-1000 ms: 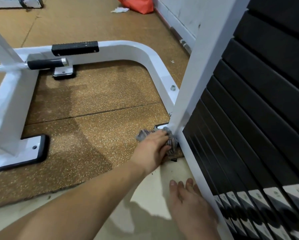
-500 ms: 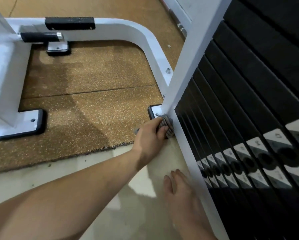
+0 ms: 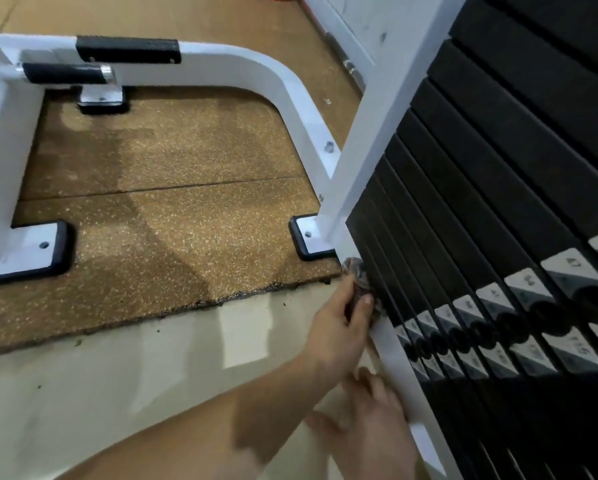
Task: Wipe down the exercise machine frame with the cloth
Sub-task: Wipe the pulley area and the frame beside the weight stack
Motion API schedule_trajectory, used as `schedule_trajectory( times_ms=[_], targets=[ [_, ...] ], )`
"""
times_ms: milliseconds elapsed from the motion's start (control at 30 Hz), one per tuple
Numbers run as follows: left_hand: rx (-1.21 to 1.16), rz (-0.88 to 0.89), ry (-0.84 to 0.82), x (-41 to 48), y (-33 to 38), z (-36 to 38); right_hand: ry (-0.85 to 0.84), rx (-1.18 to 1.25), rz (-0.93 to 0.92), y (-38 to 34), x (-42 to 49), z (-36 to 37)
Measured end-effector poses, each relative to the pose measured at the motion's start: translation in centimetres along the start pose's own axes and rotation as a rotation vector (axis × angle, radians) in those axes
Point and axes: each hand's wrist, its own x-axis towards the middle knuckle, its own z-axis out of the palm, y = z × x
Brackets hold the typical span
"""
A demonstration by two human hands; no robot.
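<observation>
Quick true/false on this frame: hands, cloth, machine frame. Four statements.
1. The left hand holds the cloth against the white frame rail beside the weight stack. True.
2. The right hand grips a second cloth. False: it is open and holds nothing.
3. The frame's foot plate sits on the brown mat. True.
4. The cloth lies loose on the mat. False: the left hand holds it at the rail.

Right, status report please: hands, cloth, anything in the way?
Left hand grips cloth, pressed on frame's lower rail. Right hand rests flat on floor beside rail. Weight stack close behind; nothing blocking.
</observation>
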Motion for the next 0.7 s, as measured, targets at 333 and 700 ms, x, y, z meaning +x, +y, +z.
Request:
schedule_trajectory(
  times_ms=[333,700],
  targets=[
    [0.068,-0.039,0.025,2.7,0.0,-0.6,0.057,-0.04,-0.091,0.6,0.8,-0.1],
    [0.365,0.199,-0.116,2.5,-0.9,-1.9,0.148,-0.092,-0.079,1.3,0.7,2.4]
  ],
)
